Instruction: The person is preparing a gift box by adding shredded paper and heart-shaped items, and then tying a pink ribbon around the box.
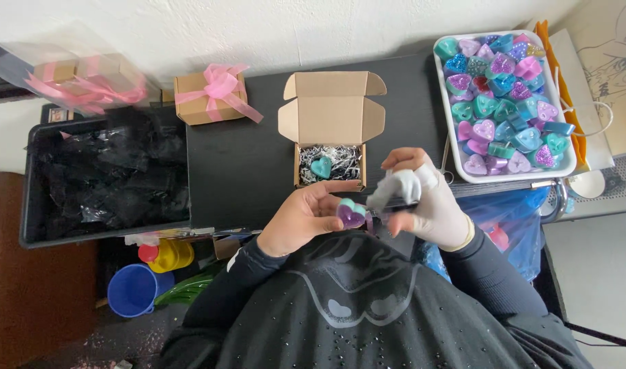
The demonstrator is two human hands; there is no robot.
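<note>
My left hand (300,217) holds a small heart-shaped piece, purple with a teal top (352,212), between thumb and fingers. My right hand (422,201), partly covered by a white glove, is closed around a thin dark tool and a bit of white cloth right beside the heart. Just beyond the hands stands an open cardboard box (331,116) with shredded paper filling and one teal heart (321,167) lying in it. All of this is above a black table (237,164).
A white tray (449,130) heaped with several teal, purple and pink hearts sits at the right. A closed cardboard box with a pink bow (210,96) stands at the back left. A black bin with black wrapping (101,178) is at the left. A blue cup (131,290) is below.
</note>
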